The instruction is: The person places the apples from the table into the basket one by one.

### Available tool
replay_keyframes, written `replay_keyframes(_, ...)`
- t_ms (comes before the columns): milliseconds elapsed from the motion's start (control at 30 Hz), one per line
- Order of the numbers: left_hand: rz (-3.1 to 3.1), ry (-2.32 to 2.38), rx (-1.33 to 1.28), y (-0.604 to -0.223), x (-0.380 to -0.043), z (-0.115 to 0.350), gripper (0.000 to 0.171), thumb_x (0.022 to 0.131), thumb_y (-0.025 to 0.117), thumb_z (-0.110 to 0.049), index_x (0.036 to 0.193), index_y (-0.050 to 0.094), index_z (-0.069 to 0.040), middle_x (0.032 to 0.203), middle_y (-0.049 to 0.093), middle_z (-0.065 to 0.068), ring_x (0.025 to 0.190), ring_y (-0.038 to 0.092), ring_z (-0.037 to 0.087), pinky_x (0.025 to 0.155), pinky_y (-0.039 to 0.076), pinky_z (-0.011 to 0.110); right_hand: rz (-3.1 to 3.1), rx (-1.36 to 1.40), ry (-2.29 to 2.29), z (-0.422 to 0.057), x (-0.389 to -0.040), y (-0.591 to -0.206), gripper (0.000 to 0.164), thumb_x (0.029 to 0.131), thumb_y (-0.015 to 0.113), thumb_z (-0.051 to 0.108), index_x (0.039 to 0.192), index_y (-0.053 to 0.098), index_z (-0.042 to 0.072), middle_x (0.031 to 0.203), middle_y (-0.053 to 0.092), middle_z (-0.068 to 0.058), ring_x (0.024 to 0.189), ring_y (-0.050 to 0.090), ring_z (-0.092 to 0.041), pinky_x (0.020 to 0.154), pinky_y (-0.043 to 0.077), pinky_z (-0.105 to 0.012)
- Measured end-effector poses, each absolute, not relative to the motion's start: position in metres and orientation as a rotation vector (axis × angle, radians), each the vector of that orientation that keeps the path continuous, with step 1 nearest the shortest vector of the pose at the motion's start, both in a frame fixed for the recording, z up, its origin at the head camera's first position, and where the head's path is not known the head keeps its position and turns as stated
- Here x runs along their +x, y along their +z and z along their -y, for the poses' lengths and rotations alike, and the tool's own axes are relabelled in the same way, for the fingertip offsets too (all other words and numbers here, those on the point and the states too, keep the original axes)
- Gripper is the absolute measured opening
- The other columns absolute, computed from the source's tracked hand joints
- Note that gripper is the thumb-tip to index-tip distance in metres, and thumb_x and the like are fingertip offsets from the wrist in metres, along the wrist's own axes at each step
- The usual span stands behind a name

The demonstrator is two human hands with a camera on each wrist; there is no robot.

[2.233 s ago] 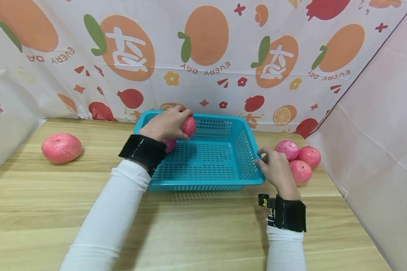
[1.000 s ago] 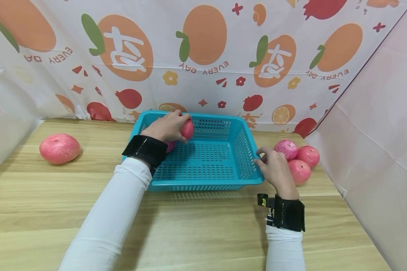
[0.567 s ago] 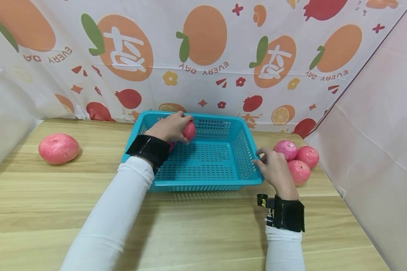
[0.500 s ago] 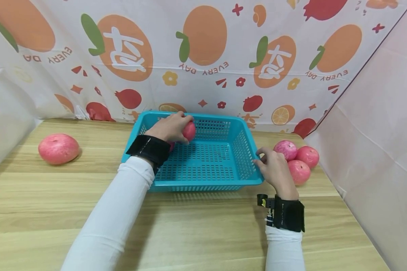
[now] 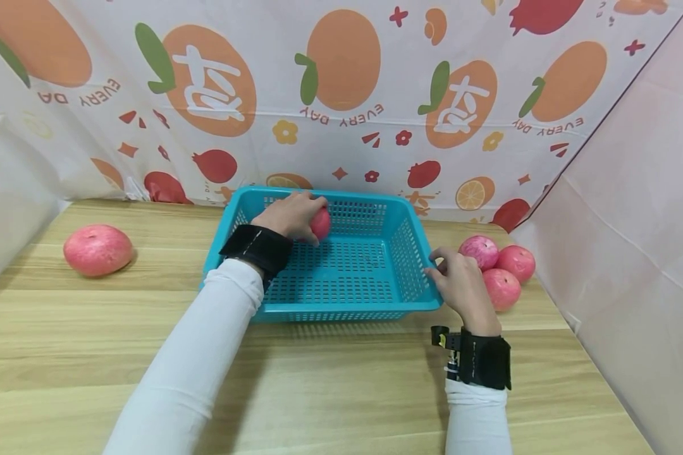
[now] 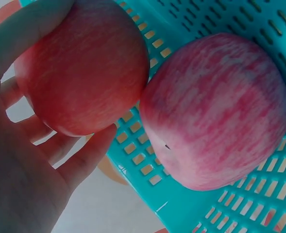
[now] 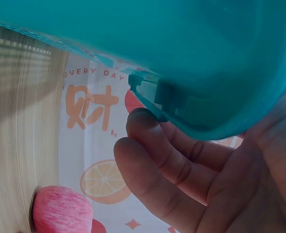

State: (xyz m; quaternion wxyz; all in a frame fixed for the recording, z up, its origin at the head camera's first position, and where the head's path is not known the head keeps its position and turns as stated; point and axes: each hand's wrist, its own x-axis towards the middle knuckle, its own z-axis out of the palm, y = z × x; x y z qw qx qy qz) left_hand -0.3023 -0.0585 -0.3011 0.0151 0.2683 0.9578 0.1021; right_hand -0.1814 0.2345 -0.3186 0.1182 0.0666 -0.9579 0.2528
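Note:
A turquoise plastic basket (image 5: 341, 307) with slotted walls stands near the back of the table. Inside its left part, my left hand (image 5: 290, 218) grips a red apple (image 5: 320, 224), fingers and thumb curled round it. The left wrist view shows a pink-streaked apple (image 6: 220, 111) lying in the basket against the held one; in the head view the hand and wrist hide it. My right hand (image 5: 462, 284) holds the basket's right rim, and in the right wrist view its fingers (image 7: 157, 179) curl under that rim.
Right of the basket, a streaked apple (image 5: 479, 253) and two red ones (image 5: 516, 263) sit close beside my right hand. Another red apple (image 5: 98, 250) lies far left on the wooden table (image 5: 341, 392). A fruit-printed curtain (image 5: 341, 145) hangs directly behind.
My left hand has shifted slightly right and lower in the basket with the red apple. The streaked apple has gone out of sight behind it. My right hand stays on the rim.

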Motion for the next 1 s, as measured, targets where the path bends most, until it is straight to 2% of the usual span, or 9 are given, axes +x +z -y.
replay_keyframes(667, -2.941, 0.205, 0.765, -0.308, -0.307, 0.051, 0.084, 0.069, 0.078, -0.031, 0.138, 0.034, -0.014, 0.131, 0.037, 0.015, 0.109, 0.035, 0.030, 0.087, 0.044, 0.051, 2.797, 0.211, 0.731, -0.235, -0.183, -0.319, 0.028, 0.083, 0.064, 0.013, 0.108, 0.058, 0.000, 0.085, 0.064, -0.018, 0.067, 0.059, -0.023, 0.060, 0.056, -0.040)
replay_keyframes(900, -2.962, 0.218, 0.851, -0.308, -0.308, 0.047, 0.056, 0.074, 0.073, -0.026, 0.123, 0.050, -0.011, 0.118, 0.044, 0.013, 0.102, 0.039, 0.027, 0.082, 0.046, 0.047, 2.798, 0.211, 0.729, -0.235, -0.184, -0.318, 0.027, 0.084, 0.063, 0.013, 0.107, 0.058, 0.000, 0.086, 0.063, -0.018, 0.068, 0.059, -0.024, 0.061, 0.056, -0.041)
replay_keyframes(1000, -2.948, 0.203, 0.892, -0.309, -0.307, 0.046, 0.051, 0.074, 0.073, -0.025, 0.119, 0.053, -0.012, 0.115, 0.047, 0.013, 0.100, 0.040, 0.027, 0.078, 0.047, 0.046, 2.799, 0.215, 0.716, -0.235, -0.185, -0.317, 0.026, 0.084, 0.063, 0.012, 0.106, 0.058, -0.001, 0.084, 0.063, -0.018, 0.067, 0.059, -0.024, 0.061, 0.056, -0.042)
